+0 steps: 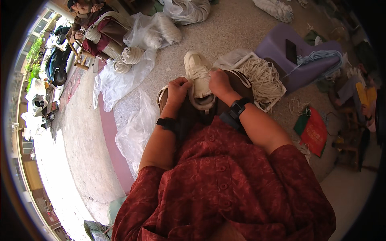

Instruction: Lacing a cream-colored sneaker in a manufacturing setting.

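Observation:
A cream lace-up sneaker [197, 63] rests between my knees, its toe pointing away from me and its padded collar toward my body. My left hand [177, 95] is closed at the left side of the lacing, thumb and fingers pinched together. On the opposite side, my right hand [222, 85] pinches close to the upper eyelets. Both hands seem to grip the pale shoelace [198, 73], though its ends are hard to make out against the shoe. Dark bands circle both wrists.
White cord bundles [261, 78] lie right of my knees, beside a purple plastic stool [277, 44] bearing a phone [290, 51] and blue cords. Clear plastic sheets [136, 130] spread at left. Another person [98, 30] sits far left among white coils. A red-green bag [312, 131] lies right.

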The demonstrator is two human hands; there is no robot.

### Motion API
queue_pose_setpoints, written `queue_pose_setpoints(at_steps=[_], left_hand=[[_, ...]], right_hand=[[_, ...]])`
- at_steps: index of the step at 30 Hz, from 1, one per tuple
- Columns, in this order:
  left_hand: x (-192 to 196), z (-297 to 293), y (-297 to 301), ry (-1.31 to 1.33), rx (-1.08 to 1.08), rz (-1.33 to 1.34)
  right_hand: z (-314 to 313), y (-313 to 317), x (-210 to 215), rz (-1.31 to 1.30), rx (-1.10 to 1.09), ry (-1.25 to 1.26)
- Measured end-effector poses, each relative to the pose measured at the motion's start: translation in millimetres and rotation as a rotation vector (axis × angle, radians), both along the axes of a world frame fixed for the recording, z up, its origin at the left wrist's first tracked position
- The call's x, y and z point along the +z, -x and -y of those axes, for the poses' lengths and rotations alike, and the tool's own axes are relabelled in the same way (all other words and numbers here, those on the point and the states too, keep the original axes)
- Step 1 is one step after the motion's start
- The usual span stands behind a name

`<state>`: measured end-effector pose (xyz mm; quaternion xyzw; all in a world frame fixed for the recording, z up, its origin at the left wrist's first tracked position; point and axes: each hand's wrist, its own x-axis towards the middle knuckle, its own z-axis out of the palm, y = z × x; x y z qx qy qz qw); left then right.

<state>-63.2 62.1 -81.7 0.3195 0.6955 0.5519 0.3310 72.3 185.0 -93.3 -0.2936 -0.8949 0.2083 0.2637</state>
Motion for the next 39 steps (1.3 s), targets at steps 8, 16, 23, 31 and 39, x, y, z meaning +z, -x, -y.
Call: queue_pose_setpoints(at_steps=[8, 16, 23, 31, 39], left_hand=[[2, 0, 1, 0.036, -0.003, -0.102], [7, 4, 9, -0.026, 0.071, 0.242], [5, 7, 14, -0.053, 0.011, 0.279], [-3, 3, 14, -0.082, 0.021, 0.312], [-10, 2, 15, -0.060, -0.005, 0.216]], right_hand=[[0, -12, 9, -0.159, 0.126, -0.110], [-13, -2, 55, 0.365, 0.318, -0.392], [-18, -1, 58, 0.319, 0.494, -0.472], [-15, 18, 52, 0.522, 0.414, -0.513], [10, 14, 74, 0.289, 0.768, -0.298]])
